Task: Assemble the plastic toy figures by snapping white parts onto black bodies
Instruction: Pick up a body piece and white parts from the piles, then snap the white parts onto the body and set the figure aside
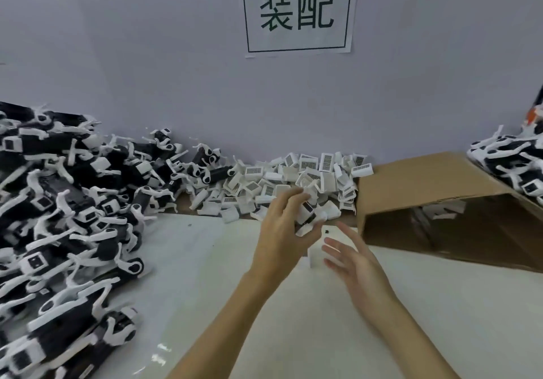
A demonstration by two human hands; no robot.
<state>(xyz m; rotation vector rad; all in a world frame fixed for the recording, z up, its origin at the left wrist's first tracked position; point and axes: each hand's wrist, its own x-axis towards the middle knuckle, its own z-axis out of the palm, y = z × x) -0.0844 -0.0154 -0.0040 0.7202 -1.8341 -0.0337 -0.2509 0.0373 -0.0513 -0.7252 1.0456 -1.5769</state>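
Note:
My left hand (279,228) reaches over the table's middle and grips a small white part with a black window (307,212) at the near edge of a heap of white clip parts (293,178). My right hand (357,261) hovers just right of it, palm turned left and fingers straight, holding nothing. A blurred white part (316,256) sits at its fingertips; I cannot tell if they touch. A big pile of black bodies with white limbs (73,202) fills the left side.
An open cardboard box (440,190) lies on its side at the right, with white parts inside. More black-and-white figures (511,167) are heaped on top of it at the far right. A paper sign (296,11) hangs on the wall. The white tabletop (293,320) spreads in front.

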